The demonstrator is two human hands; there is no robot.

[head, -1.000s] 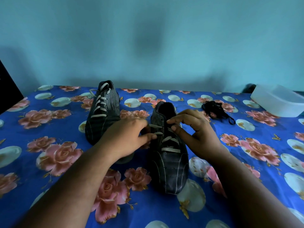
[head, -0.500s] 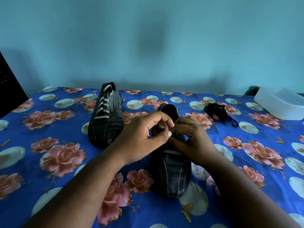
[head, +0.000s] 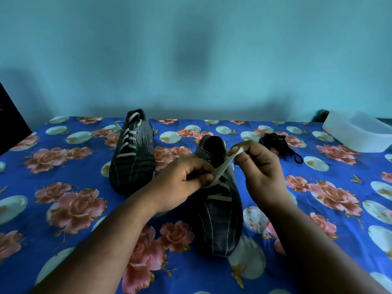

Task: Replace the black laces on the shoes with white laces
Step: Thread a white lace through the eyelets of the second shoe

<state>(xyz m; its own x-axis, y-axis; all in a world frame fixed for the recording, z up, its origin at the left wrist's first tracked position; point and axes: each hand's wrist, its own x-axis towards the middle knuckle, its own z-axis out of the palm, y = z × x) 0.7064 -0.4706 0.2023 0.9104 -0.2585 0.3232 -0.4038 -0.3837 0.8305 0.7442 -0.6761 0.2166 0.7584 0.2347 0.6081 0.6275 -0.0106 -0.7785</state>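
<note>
Where both hands were bunched together over the tongue of the near shoe [head: 218, 211] half a second ago, they have now drawn apart. The right hand [head: 259, 168] has lifted up and to the right of the shoe, pinching the end of the white lace [head: 221, 169] between thumb and fingertips. The lace runs taut and slanting from that pinch down to the left hand [head: 182, 180], whose curled fingers grip it just above the eyelets on the shoe's left side. That reads as a length of lace freshly pulled through an upper eyelet, so the lacing of this shoe looks close to finished; several white bars already cross its front.

Left of the near shoe and a little farther back stands the other shoe [head: 132, 152], white-laced to the top, its loose ends trailing to its left. The black laces [head: 277, 145] lie in a heap to the right of the near shoe, beyond the right hand, well out of the work. Farther right still sits a white plastic tub [head: 358, 132]. Everything rests on the flowered blue bed sheet [head: 63, 209]. Nothing blocks the hands; the left hand hides the eyelets under it, so how many remain cannot be told.
</note>
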